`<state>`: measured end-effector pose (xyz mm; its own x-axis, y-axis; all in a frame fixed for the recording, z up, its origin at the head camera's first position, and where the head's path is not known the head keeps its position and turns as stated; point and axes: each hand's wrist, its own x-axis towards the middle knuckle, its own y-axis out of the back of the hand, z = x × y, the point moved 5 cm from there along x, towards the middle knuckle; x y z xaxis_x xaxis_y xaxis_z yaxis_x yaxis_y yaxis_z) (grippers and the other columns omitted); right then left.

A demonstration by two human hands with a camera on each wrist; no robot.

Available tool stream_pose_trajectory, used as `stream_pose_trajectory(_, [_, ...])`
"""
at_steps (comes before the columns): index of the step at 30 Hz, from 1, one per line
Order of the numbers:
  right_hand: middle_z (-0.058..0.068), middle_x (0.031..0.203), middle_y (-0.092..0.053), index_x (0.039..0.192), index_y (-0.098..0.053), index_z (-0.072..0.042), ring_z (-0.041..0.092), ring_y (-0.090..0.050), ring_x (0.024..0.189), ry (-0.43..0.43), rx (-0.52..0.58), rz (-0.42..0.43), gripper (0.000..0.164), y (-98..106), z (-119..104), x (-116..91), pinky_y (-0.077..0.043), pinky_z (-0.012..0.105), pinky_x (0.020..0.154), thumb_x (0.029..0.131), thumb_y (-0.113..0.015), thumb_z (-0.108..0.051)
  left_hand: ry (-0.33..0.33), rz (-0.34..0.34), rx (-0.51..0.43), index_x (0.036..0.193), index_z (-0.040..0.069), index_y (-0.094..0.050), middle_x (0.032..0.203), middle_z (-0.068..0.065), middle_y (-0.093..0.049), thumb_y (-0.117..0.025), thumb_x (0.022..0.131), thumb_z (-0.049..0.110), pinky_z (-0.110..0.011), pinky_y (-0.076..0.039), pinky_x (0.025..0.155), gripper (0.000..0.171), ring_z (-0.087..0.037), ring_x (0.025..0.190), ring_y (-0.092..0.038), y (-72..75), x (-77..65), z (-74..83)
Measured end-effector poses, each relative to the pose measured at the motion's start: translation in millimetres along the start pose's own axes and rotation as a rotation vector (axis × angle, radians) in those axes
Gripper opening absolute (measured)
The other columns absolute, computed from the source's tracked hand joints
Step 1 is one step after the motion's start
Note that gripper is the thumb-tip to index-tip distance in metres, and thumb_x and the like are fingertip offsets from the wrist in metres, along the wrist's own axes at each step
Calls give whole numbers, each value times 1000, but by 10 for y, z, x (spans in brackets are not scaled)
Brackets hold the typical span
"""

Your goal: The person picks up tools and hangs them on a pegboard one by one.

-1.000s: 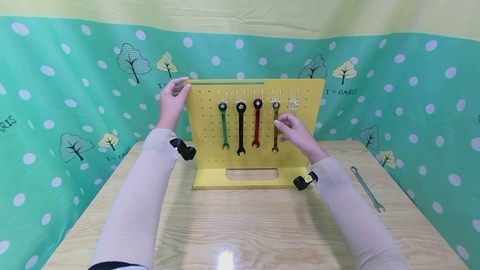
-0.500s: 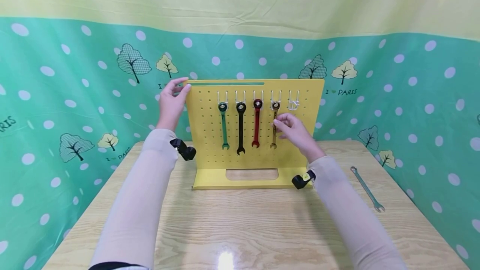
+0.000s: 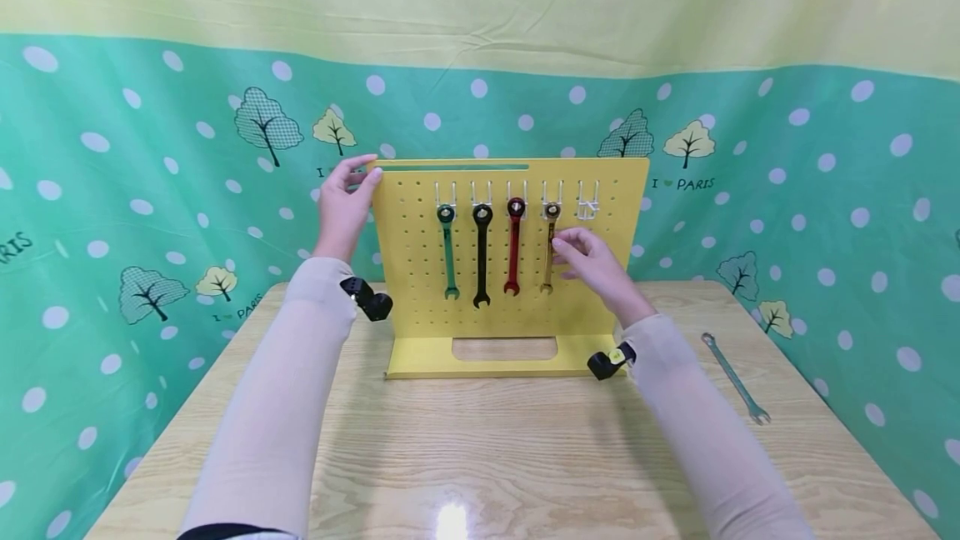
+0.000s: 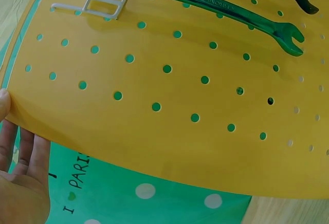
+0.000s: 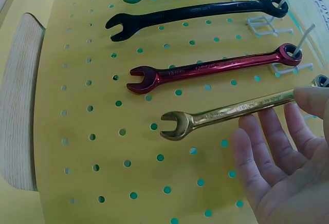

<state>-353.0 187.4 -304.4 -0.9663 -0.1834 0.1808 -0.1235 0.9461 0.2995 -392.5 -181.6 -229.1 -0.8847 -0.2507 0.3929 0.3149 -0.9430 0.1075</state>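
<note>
At the top left corner of a yellow pegboard (image 3: 408,273), my left hand (image 3: 345,208) grips the edge, thumb in front and fingers behind; the left wrist view shows this hand (image 4: 23,183) only in part. My right hand (image 3: 596,269) pinches the shaft of a gold combination wrench (image 5: 226,112), whose ring end is on a white hook. In the right wrist view the thumb lies over the shaft of the wrench, the other fingers beneath it. Left of it hang a red wrench (image 3: 514,248), a black wrench (image 3: 482,257) and a green wrench (image 3: 448,252), each on its own hook.
A white hook (image 3: 588,207) at the board's right end bears no wrench. Another green wrench (image 3: 735,377) lies on the wooden table (image 3: 420,457), right of the right arm. A patterned curtain (image 3: 480,115) stands behind the board.
The gold wrench's open end has shifted slightly up and left toward the red wrench. My right hand has moved only slightly; the left hand stays on the board's corner.
</note>
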Motion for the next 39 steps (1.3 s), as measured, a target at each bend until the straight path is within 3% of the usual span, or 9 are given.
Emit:
stream_pose_trajectory(22, [22, 129, -55, 133, -47, 2, 36, -56, 117, -12, 7, -20, 45, 67, 21, -70, -51, 48, 96, 105, -54, -34, -4, -4, -17, 132, 23, -65, 125, -5, -59, -65, 98, 35, -33, -52, 95, 36, -20, 110, -61, -3, 16, -4])
stream_pose_trajectory(39, [25, 135, -52, 135, -45, 5, 36, -55, 117, -73, -87, -23, 50, 405, 348, -328, -53, 43, 93, 106, -51, -36, 2, -9, -6, 132, 25, -64, 124, -5, -59, -64, 98, 37, -33, -52, 93, 35, -20, 109, -61, -6, 6, -8])
